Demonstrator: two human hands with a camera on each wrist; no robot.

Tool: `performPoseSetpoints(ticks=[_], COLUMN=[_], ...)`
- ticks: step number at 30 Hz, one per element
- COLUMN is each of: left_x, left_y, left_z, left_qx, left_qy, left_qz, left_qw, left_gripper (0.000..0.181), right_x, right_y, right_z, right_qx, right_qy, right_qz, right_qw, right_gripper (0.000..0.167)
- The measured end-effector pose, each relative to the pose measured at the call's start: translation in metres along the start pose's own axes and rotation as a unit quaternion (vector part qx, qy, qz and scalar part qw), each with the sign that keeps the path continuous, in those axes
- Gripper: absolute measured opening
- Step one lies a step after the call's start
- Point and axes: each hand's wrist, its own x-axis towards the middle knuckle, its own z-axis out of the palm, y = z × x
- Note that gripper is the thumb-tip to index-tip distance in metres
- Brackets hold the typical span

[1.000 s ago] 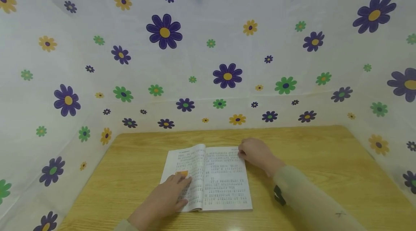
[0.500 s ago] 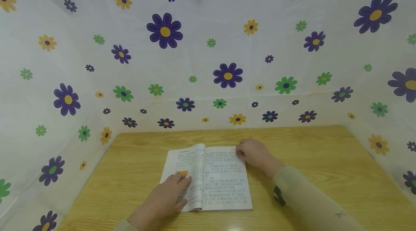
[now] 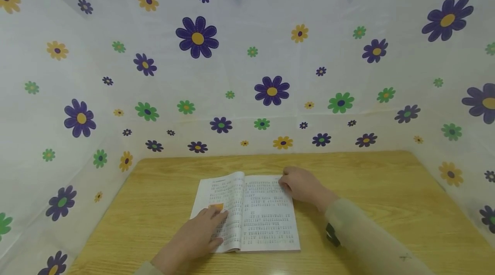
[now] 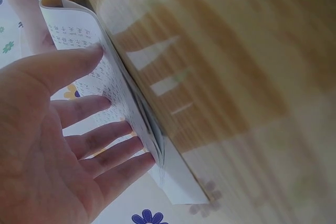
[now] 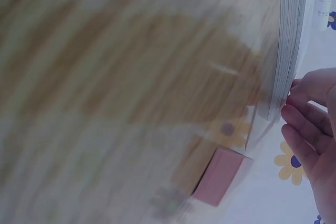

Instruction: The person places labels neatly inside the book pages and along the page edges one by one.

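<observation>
An open book [image 3: 267, 223] with printed text lies on the wooden table, its left page [image 3: 232, 193] bulging near the spine. My left hand [image 3: 195, 234] rests on that page, fingers spread and fairly straight, just below an orange patch [image 3: 216, 206]. In the left wrist view the fingertips and thumb of the left hand [image 4: 79, 135] touch the printed paper. At the top right corner of the right page, my right hand [image 3: 303, 184] has curled fingers. Seen from the right wrist, thumb and forefinger of the right hand [image 5: 312, 114] pinch at the corner of the page stack [image 5: 289, 45].
The wooden table [image 3: 367, 189] runs back to a white cloth [image 3: 239, 68] printed with flowers, which also hangs at both sides. A pink block-like thing [image 5: 218, 177] appears in the right wrist view. A dark object [image 3: 331, 234] sits under the right sleeve.
My right hand has shifted slightly left along the top corner of the right page. The left hand and the book have stayed in place.
</observation>
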Motion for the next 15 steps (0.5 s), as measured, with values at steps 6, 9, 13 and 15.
performPoseSetpoints(ticks=[6,9,13,15], left_x=[0.000,0.000,0.000,0.000], left_y=[-0.001,0.000,0.000,0.000], left_z=[0.002,0.002,0.002,0.002], left_qx=[0.005,0.006,0.006,0.006], left_qy=[0.000,0.001,-0.001,0.000], left_qz=[-0.002,-0.003,-0.004,-0.004], left_qw=[1.0000,1.0000,1.0000,1.0000], left_gripper=[0.065,0.065,0.065,0.065], right_x=[-0.004,-0.008,-0.014,-0.017], right_y=[-0.002,-0.005,-0.009,-0.010], right_z=[0.002,-0.001,-0.004,-0.005], right_qx=[-0.016,-0.046,-0.102,-0.114], right_qy=[-0.012,-0.028,-0.038,-0.039], right_qz=[0.001,-0.009,-0.042,-0.049], right_qw=[0.9998,0.9985,0.9932,0.9916], right_gripper=[0.022,0.026,0.035,0.036])
